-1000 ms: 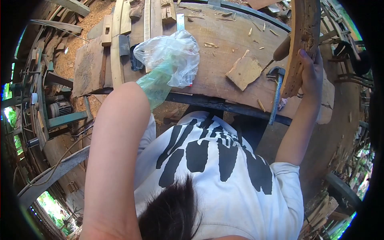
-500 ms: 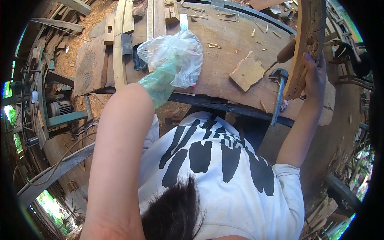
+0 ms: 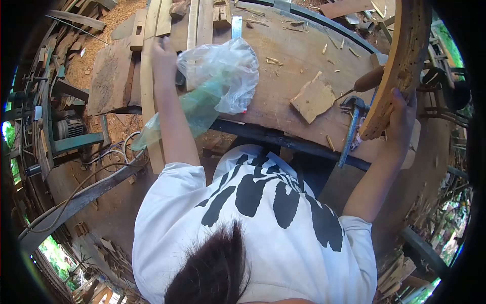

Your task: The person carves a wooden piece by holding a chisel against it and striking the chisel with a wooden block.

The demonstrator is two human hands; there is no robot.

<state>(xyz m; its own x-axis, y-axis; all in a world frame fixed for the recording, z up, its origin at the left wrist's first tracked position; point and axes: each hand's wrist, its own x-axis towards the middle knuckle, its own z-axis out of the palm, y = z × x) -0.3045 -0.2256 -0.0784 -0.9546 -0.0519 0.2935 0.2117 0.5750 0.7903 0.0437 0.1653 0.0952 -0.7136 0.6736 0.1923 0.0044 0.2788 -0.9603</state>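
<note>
My right hand [image 3: 401, 114] grips the lower part of a long curved wooden board [image 3: 397, 66], thumb on its near face and fingers mostly hidden behind. Just left of the board, a brown-handled tool [image 3: 369, 79] with a thin metal shaft points at a rough wood piece [image 3: 313, 97]. A metal clamp [image 3: 350, 130] stands at the bench edge. My left hand [image 3: 164, 54] is closed at the light wooden strips, over the spot of a dark block; what it holds is hidden. Clear and green plastic bags [image 3: 223, 71] lie beside it, the green part extending past my forearm.
Wooden strips [image 3: 205, 23] and a slotted block [image 3: 137, 30] lie at the bench's left and back. Wood chips [image 3: 273, 61] are scattered over the bench [image 3: 276, 40]. A motor [image 3: 70, 128] and cables [image 3: 91, 177] stand at the left.
My left arm has reached forward, from an elbow-high position in front of the camera to the dark block. The green plastic has spread leftward. My right hand still holds the board, now slightly farther right.
</note>
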